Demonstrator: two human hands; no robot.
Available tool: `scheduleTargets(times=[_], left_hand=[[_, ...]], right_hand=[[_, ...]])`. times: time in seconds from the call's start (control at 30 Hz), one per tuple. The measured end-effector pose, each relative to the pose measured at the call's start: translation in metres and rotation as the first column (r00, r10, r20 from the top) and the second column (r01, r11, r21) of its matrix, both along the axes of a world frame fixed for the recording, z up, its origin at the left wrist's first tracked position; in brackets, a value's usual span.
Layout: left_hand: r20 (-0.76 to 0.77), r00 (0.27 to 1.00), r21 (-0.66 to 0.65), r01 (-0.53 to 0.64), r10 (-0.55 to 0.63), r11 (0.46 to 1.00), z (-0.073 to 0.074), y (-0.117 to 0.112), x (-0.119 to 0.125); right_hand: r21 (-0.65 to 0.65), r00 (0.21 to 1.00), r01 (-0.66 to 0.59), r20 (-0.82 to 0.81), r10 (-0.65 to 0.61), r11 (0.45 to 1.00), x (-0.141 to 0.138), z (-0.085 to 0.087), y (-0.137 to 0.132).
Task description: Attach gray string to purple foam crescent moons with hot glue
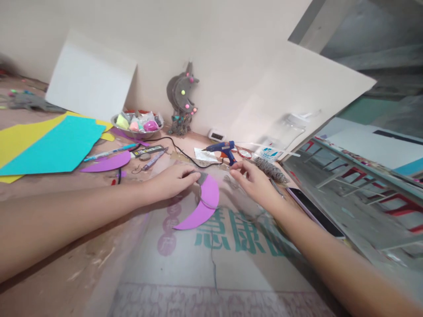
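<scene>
Purple crescent: lying at frame centre on a printed plastic sheet. Left hand: pressing down on its upper tip, fingers flat and together. Right hand: hovering just right of it, fingers loosely spread, holding nothing, below a blue glue gun.

Far left on the worktop, a teal sheet lies over yellow sheets. Beyond them sits a metal bowl of coloured clay, and a grey crescent ornament stands against the white board — twine bundle off right.
</scene>
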State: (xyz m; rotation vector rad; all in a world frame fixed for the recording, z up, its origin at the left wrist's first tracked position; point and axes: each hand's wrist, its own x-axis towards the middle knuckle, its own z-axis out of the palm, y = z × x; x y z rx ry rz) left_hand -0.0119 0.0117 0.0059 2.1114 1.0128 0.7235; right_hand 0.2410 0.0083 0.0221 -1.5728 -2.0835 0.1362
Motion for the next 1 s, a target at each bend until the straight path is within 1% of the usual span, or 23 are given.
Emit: scheduleTargets(times=[0.03,0.07,0.1,0.13,0.2,0.27,0.33,0.37,0.4,0.43,0.47,0.5,0.53,0.57,0.6,0.63,0.67,0.7,0.73,0.8,0.9,1.0], left_hand=[[0.008,1.0,-0.009,0.0,0.0,1.0,-0.002,0.001,0.0],[0.017,1.0,-0.018,0.003,-0.003,1.0,-0.003,0.001,0.0],[0.023,1.0,-0.026,0.007,-0.006,1.0,-0.004,0.002,-0.001],[0.024,1.0,-0.03,0.01,-0.009,0.999,-0.005,0.002,-0.001],[0.018,1.0,-0.034,0.012,-0.012,0.999,-0.006,0.003,-0.001],[0.011,1.0,-0.033,0.01,-0.009,0.999,-0.005,0.002,-0.001],[0.013,1.0,-0.031,0.007,-0.007,0.999,-0.003,0.001,-0.001],[0.009,1.0,-0.024,0.005,-0.005,1.0,-0.002,0.001,-0.001],[-0.001,1.0,-0.008,0.001,-0.001,1.0,-0.001,0.0,-0.001],[-0.013,1.0,0.018,-0.004,0.004,1.0,0.0,0.0,-0.001],[-0.03,1.0,0.047,-0.002,0.003,0.999,0.0,0.001,0.0],[-0.046,0.999,0.077,0.006,-0.003,0.997,0.0,0.001,0.0],[-0.061,0.998,0.103,0.023,-0.016,0.994,-0.001,0.002,0.0],[-0.07,0.997,0.125,0.044,-0.035,0.991,-0.002,0.003,0.0],[-0.073,0.996,0.142,0.065,-0.055,0.988,-0.004,0.004,0.0],[-0.074,0.995,0.153,0.084,-0.073,0.985,-0.005,0.005,0.0],[-0.076,0.993,0.161,0.1,-0.088,0.982,-0.007,0.005,0.0],[-0.077,0.992,0.167,0.114,-0.102,0.979,-0.009,0.006,0.001],[-0.083,0.99,0.17,0.131,-0.118,0.977,-0.011,0.006,0.001],[-0.112,0.982,0.165,0.17,-0.153,0.972,-0.013,0.006,0.001],[-0.152,0.97,0.147,0.211,-0.189,0.966,-0.014,0.006,0.0],[-0.135,0.972,0.13,0.209,-0.192,0.969,-0.011,0.005,0.0]], right_hand=[[-0.091,0.996,-0.046,-0.074,0.04,0.995,-0.005,0.0,-0.013],[-0.177,0.983,-0.109,-0.163,0.081,0.978,-0.009,0.0,-0.025],[-0.275,0.966,-0.17,-0.237,0.105,0.946,-0.013,0.001,-0.034],[-0.367,0.946,-0.223,-0.305,0.11,0.903,-0.016,0.002,-0.041],[-0.499,0.913,-0.287,-0.399,0.078,0.818,-0.021,0.004,-0.051],[-0.595,0.889,-0.328,-0.458,0.025,0.733,-0.025,0.007,-0.056],[-0.659,0.868,-0.382,-0.497,0.006,0.648,-0.028,0.009,-0.06],[-0.66,0.864,-0.402,-0.503,0.023,0.635,-0.031,0.009,-0.062],[-0.637,0.872,-0.402,-0.485,0.062,0.657,-0.033,0.009,-0.064],[-0.59,0.894,-0.377,-0.433,0.114,0.714,-0.034,0.008,-0.065],[-0.514,0.924,-0.331,-0.345,0.163,0.791,-0.036,0.006,-0.066],[-0.411,0.954,-0.277,-0.229,0.195,0.868,-0.037,0.005,-0.066],[-0.298,0.972,-0.232,-0.105,0.21,0.926,-0.037,0.003,-0.066],[-0.189,0.976,-0.212,0.007,0.217,0.959,-0.038,0.002,-0.065],[-0.098,0.97,-0.215,0.095,0.225,0.972,-0.038,0.001,-0.063],[-0.033,0.96,-0.234,0.152,0.237,0.972,-0.038,0.0,-0.062],[0.009,0.952,-0.256,0.177,0.251,0.967,-0.039,0.0,-0.061],[0.034,0.952,-0.265,0.169,0.255,0.964,-0.04,0.001,-0.061],[0.047,0.96,-0.254,0.133,0.246,0.966,-0.041,0.002,-0.06],[0.058,0.981,-0.194,0.01,0.194,0.979,-0.044,0.004,-0.06],[0.054,0.98,-0.11,-0.162,0.117,0.993,-0.045,0.004,-0.057],[0.009,0.969,-0.048,-0.243,0.048,0.999,-0.039,-0.003,-0.048]])
